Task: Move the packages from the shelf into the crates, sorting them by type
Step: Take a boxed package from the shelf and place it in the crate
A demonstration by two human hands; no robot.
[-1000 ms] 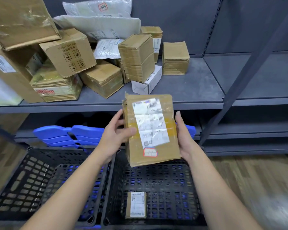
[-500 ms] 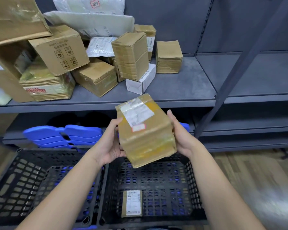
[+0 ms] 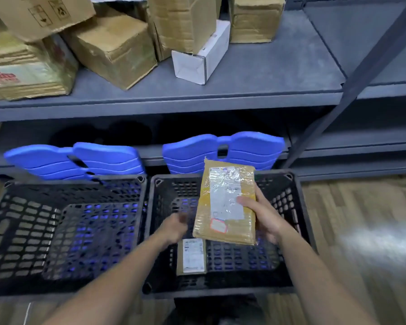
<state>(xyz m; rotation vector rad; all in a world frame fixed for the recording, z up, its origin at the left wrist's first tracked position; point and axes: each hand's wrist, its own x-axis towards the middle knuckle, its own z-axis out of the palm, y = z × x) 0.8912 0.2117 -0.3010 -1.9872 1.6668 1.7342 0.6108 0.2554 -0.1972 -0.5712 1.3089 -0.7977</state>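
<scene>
Parcel [image 3: 225, 205]: flat, brown, wrapped in clear tape, white label facing up and a small red-edged sticker at its near end. Held in the air above the right crate [image 3: 301, 207], tilted, near end lowest.

Right grip [image 3: 265, 219]: bare hand, holds the parcel by its right edge, thumb across the label, fingers underneath.

Left grip [image 3: 174, 228]: bare hand, motion-blurred, just beside the parcel's left edge, over the right crate. Contact with the parcel, and whether the fingers are spread or curled, cannot be told.

Small parcel [image 3: 191, 256]: brown, white label up, lying flat on the right crate's bottom near its front wall.

Left crate [image 3: 75, 182]: black, perforated, touching the right crate's side; both stand on the wood floor [image 3: 352, 221].

Shelf [image 3: 256, 73]: grey metal, behind and above the crates. Carries several brown boxes [image 3: 113, 43] piled at the left and a white box [image 3: 202, 57] lying on its side.

Blue panels [image 3: 103, 158]: stacked upright behind the crates, under the shelf.
</scene>
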